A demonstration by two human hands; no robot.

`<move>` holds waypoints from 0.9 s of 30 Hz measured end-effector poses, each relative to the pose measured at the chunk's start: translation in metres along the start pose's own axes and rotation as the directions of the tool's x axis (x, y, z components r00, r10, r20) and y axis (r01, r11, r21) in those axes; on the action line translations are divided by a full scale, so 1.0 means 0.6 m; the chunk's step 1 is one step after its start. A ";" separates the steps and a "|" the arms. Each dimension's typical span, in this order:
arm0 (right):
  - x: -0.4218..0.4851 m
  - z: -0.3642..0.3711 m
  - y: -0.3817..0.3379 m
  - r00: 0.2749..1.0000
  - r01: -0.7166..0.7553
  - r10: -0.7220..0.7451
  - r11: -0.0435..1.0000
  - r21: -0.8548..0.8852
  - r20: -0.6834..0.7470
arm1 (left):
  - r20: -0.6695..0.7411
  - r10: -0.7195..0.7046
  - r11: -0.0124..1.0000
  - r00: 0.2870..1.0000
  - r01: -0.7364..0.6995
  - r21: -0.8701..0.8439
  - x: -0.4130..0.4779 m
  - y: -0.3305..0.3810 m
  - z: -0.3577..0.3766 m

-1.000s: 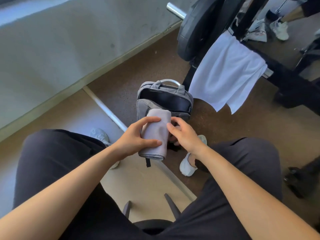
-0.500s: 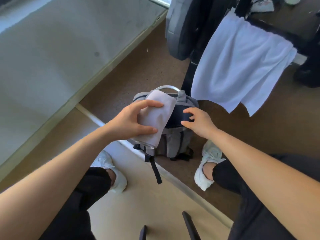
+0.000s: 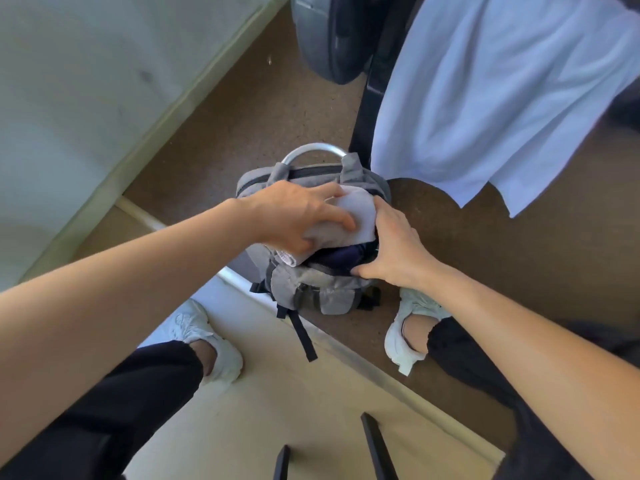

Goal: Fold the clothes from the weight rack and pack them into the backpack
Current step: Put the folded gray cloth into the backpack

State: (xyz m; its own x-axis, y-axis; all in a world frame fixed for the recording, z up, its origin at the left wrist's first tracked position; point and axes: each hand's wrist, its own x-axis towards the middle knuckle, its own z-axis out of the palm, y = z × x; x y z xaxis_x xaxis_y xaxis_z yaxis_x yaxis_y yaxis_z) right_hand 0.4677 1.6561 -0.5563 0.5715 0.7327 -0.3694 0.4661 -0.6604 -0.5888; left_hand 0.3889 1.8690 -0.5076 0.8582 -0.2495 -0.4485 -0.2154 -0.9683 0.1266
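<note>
Fingers (image 3: pixel 330 216) of the left hand (image 3: pixel 287 216) are wrapped around the folded grey cloth (image 3: pixel 362 216), which sits partway into the open top of the backpack (image 3: pixel 311 296), one end poking out at the near-left. Right hand (image 3: pixel 398 251) grips the bag's right rim, thumb on the near edge. Backpack's standing upright on the brown floor (image 3: pixel 485 271), between the white sneakers (image 3: pixel 211 344). Just behind it a white garment (image 3: pixel 485 98) hangs off the black rack (image 3: pixel 372 81), right beside a weight plate (image 3: pixel 329 36).
</note>
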 end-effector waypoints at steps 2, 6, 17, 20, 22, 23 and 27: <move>-0.001 0.003 0.005 1.000 -0.002 0.002 1.000 -0.008 0.012 | 0.016 0.053 0.996 0.998 -0.054 0.072 0.016 -0.001 0.023; -0.005 0.006 0.001 0.998 -0.016 0.020 0.996 -0.083 0.056 | 0.099 0.107 0.983 0.989 -0.120 0.137 0.038 0.009 0.089; -0.009 0.020 -0.004 0.994 0.021 0.003 0.977 -0.213 0.110 | 0.172 -0.107 0.978 0.979 0.072 0.195 0.097 0.038 0.239; -0.012 0.020 -0.008 0.993 0.006 0.022 0.973 -0.232 0.119 | 0.225 -0.124 0.990 0.966 0.106 0.093 0.113 0.039 0.249; -0.015 0.023 -0.012 0.993 -0.009 0.039 0.967 -0.255 0.111 | 0.255 -0.138 0.990 0.957 0.133 0.037 0.123 0.039 0.250; -0.016 0.025 -0.014 0.993 -0.012 0.043 0.963 -0.268 0.110 | 0.273 -0.138 0.990 0.952 0.138 0.019 0.128 0.039 0.252; -0.021 0.029 -0.018 0.988 -0.018 0.061 0.959 -0.284 0.143 | 0.347 -0.100 0.995 0.933 0.084 0.061 0.145 0.052 0.261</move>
State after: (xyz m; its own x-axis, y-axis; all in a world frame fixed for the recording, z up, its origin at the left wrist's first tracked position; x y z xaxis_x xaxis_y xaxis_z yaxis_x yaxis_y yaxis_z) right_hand 0.4438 1.6569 -0.5579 0.4963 0.7073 -0.5034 0.6286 -0.6927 -0.3535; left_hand 0.3840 1.8151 -0.6810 0.6603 -0.1404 -0.7377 -0.1711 -0.9847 0.0343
